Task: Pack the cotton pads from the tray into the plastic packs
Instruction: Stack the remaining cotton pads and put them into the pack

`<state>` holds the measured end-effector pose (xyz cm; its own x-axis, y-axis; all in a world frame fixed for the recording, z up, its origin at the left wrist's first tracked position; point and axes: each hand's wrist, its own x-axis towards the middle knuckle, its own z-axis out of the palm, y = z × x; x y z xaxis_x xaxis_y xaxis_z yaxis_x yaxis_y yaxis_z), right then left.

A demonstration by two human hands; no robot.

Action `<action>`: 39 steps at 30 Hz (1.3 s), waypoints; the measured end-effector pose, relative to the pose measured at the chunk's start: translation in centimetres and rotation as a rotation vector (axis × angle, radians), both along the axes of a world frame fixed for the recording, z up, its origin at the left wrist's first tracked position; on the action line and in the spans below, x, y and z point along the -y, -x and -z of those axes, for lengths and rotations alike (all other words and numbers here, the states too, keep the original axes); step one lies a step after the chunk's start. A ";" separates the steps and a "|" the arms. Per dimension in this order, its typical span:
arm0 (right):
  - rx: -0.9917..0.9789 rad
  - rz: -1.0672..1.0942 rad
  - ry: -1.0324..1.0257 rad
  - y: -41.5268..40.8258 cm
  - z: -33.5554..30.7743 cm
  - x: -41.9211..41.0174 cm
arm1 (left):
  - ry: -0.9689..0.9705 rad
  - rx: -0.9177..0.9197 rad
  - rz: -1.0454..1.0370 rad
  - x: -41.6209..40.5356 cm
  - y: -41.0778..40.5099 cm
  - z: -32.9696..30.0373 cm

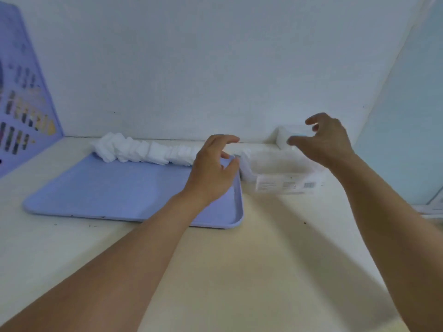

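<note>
— Head view first: where are the cotton pads [146, 150] sitting?

— Pads are lying in a long, tumbled white row along the far edge of the lilac tray [107, 188], right against the wall [191, 68]. The row is running from the tray's far left corner toward its far right corner.

— And the plastic pack [280, 173]?

— It is resting on the pale tabletop [263, 259] just beside the tray's right edge, clear and open-topped, with a printed label facing the camera. A second white pack [285, 136] is sitting behind it, further from the tray, by the wall.

— What is the left hand [211, 168] doing?

— It is hovering over the tray's far right corner, fingers loosely curved and spread, holding nothing.

— The right hand [328, 140]?

— It is hanging above the pack to the right of the tray, fingers curled into a loose claw with the thumb apart; nothing is sitting between them. Motion blur is softening the fingertips.

— Anything else near the tray?

— A purple board [21, 92] with small printed pictures is leaning well to the tray's left.
</note>
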<state>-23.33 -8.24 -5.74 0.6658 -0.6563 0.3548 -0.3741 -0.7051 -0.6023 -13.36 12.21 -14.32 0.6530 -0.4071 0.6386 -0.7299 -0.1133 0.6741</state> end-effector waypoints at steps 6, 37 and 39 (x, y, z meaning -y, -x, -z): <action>-0.088 -0.558 -0.119 -5.8 1.1 -12.6 | 0.129 -0.356 -0.491 -5.4 -4.1 -0.6; -0.329 -0.443 0.589 -14.5 7.7 -14.8 | -0.096 -0.621 -0.490 -7.2 -5.1 0.1; -0.297 -0.433 0.528 -14.6 7.7 -14.6 | -0.097 -0.628 -0.483 -7.2 -5.2 0.0</action>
